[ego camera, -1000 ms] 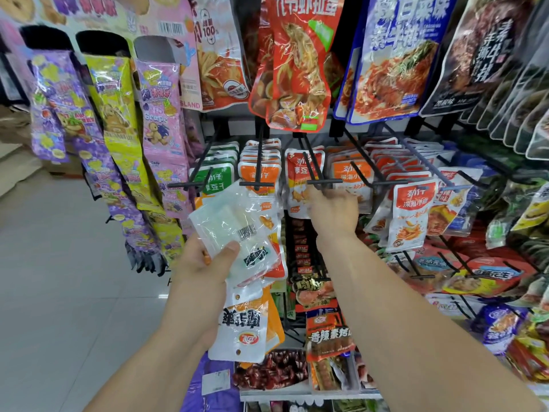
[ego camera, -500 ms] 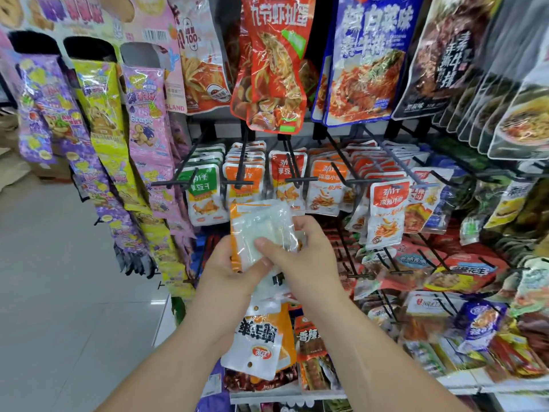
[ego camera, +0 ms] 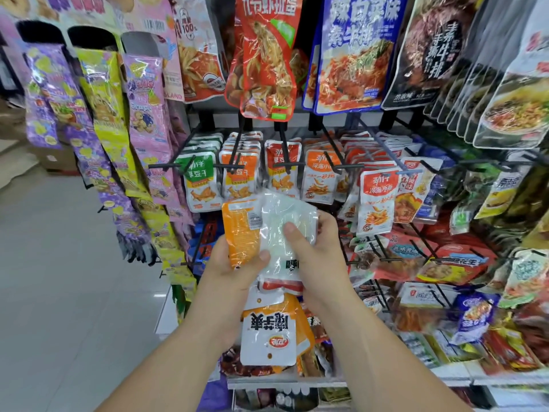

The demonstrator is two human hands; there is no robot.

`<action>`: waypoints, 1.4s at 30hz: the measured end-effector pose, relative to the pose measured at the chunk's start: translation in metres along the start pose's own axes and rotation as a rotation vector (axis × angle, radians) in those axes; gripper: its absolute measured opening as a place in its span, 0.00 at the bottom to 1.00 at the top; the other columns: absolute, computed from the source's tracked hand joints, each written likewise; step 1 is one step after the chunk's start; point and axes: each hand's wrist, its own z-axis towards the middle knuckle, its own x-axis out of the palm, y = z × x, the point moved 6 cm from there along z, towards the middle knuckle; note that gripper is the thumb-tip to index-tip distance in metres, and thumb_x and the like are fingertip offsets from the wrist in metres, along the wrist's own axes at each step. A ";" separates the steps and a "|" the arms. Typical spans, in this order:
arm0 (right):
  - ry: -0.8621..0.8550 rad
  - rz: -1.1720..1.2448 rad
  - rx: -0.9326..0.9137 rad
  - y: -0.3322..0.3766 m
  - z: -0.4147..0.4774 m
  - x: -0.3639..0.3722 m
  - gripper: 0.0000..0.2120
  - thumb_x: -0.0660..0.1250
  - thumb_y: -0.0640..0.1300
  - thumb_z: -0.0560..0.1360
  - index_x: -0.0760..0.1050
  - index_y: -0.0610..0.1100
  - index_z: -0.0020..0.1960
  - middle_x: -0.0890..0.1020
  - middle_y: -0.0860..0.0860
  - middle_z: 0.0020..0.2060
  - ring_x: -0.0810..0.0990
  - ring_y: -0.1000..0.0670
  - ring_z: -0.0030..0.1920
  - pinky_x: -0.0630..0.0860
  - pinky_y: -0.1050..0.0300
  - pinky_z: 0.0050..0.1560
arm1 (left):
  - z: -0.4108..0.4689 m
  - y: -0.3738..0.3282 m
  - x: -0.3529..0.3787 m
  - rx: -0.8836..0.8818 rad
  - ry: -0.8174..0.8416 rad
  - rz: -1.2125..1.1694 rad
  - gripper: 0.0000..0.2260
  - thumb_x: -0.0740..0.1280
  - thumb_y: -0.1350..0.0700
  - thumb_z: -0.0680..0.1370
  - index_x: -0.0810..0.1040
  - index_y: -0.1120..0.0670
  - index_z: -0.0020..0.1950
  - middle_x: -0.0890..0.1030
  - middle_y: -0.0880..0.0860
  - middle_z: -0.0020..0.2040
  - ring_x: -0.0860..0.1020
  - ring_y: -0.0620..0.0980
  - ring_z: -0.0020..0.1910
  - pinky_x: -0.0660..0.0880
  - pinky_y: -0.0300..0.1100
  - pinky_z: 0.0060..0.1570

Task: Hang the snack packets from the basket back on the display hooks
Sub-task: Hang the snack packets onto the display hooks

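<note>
- The left hand point(ego camera: 234, 263) grips an orange packet point(ego camera: 240, 230), with the thumb pressed on its lower face and the fingers hidden behind it.
- The right hand point(ego camera: 315, 254) holds a clear white packet point(ego camera: 285, 215). Its thumb lies on the front and its fingers curl round the right edge.
- The two packets overlap, the clear one lying over the orange one's right side. Both are held just below the row of small hanging packets and are not on any hook.
- A white-and-orange packet point(ego camera: 269, 331) dangles below the hands from the same bunch.
- Black display hooks point(ego camera: 285, 150) jut out of the rack above the hands. A green packet point(ego camera: 197, 176) hangs at the left end of that row, with orange and red ones beside it.
- A large red pouch point(ego camera: 264, 60) hangs on the row above.
- Long candy strips point(ego camera: 101, 120) in purple, yellow and pink hang at the left over a pale floor point(ego camera: 59, 278).
</note>
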 end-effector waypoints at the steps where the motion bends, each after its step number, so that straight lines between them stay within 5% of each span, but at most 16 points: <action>1: 0.002 0.036 0.002 -0.001 -0.001 0.000 0.17 0.70 0.40 0.81 0.70 0.51 0.65 0.84 0.49 0.57 0.85 0.49 0.55 0.84 0.48 0.55 | -0.001 -0.001 -0.001 0.003 0.008 -0.002 0.17 0.75 0.54 0.73 0.81 0.45 0.62 0.86 0.50 0.61 0.82 0.56 0.64 0.73 0.66 0.69; 9: -0.099 0.206 -0.017 -0.008 -0.021 0.009 0.22 0.68 0.37 0.82 0.68 0.53 0.72 0.83 0.48 0.63 0.83 0.42 0.62 0.79 0.35 0.62 | -0.004 -0.001 -0.016 -0.034 0.069 -0.067 0.12 0.69 0.59 0.82 0.79 0.48 0.64 0.87 0.50 0.58 0.85 0.55 0.58 0.81 0.58 0.55; 14: -0.232 0.128 -0.045 -0.011 -0.041 0.012 0.32 0.72 0.45 0.79 0.63 0.61 0.78 0.72 0.56 0.75 0.75 0.47 0.72 0.74 0.33 0.69 | -0.011 0.000 -0.024 -0.007 0.189 0.082 0.26 0.76 0.68 0.74 0.77 0.43 0.63 0.87 0.48 0.57 0.85 0.53 0.58 0.81 0.57 0.56; 21: -0.347 0.071 -0.079 -0.010 -0.079 -0.012 0.26 0.68 0.38 0.81 0.66 0.57 0.74 0.81 0.50 0.66 0.83 0.43 0.63 0.79 0.31 0.61 | -0.020 0.017 -0.021 -0.075 0.335 0.195 0.27 0.80 0.66 0.71 0.78 0.38 0.58 0.87 0.48 0.55 0.86 0.54 0.56 0.81 0.63 0.57; 24: -0.411 0.082 -0.067 -0.007 -0.097 -0.035 0.26 0.69 0.35 0.80 0.68 0.60 0.70 0.84 0.60 0.58 0.85 0.44 0.58 0.81 0.31 0.57 | -0.030 0.028 -0.010 -0.117 0.387 0.221 0.28 0.80 0.65 0.70 0.77 0.39 0.59 0.87 0.47 0.53 0.86 0.53 0.53 0.82 0.63 0.56; 27: -0.471 0.098 -0.060 -0.003 -0.112 -0.055 0.27 0.68 0.35 0.81 0.66 0.65 0.65 0.81 0.70 0.50 0.87 0.55 0.50 0.83 0.38 0.57 | -0.043 0.033 0.005 -0.125 0.448 0.227 0.27 0.80 0.65 0.71 0.76 0.40 0.60 0.87 0.46 0.53 0.87 0.51 0.52 0.82 0.62 0.55; 33: -0.530 0.003 -0.010 0.011 -0.125 -0.094 0.37 0.76 0.49 0.70 0.64 0.65 0.73 0.77 0.50 0.71 0.80 0.42 0.66 0.79 0.31 0.62 | -0.052 0.036 0.043 -0.128 0.503 0.216 0.28 0.78 0.67 0.72 0.76 0.40 0.63 0.87 0.45 0.54 0.86 0.52 0.54 0.81 0.61 0.57; 35: -0.487 -0.089 -0.009 0.016 -0.130 -0.116 0.33 0.75 0.47 0.75 0.64 0.64 0.74 0.78 0.53 0.69 0.81 0.46 0.65 0.80 0.37 0.63 | -0.055 0.042 0.059 -0.124 0.503 0.215 0.28 0.75 0.70 0.74 0.77 0.41 0.62 0.87 0.46 0.53 0.86 0.54 0.54 0.81 0.57 0.55; 39: -0.426 -0.092 -0.045 0.021 -0.137 -0.165 0.29 0.71 0.40 0.80 0.66 0.61 0.74 0.83 0.55 0.61 0.85 0.47 0.58 0.82 0.37 0.59 | -0.070 0.059 0.100 -0.124 0.488 0.196 0.25 0.66 0.73 0.77 0.76 0.45 0.61 0.87 0.49 0.47 0.87 0.49 0.44 0.81 0.43 0.37; 42: -0.400 -0.086 -0.064 0.030 -0.141 -0.203 0.28 0.70 0.38 0.80 0.67 0.61 0.72 0.84 0.55 0.60 0.85 0.47 0.59 0.81 0.36 0.59 | -0.083 0.077 0.141 -0.123 0.433 0.176 0.22 0.72 0.68 0.78 0.77 0.45 0.64 0.87 0.50 0.54 0.87 0.49 0.49 0.83 0.47 0.44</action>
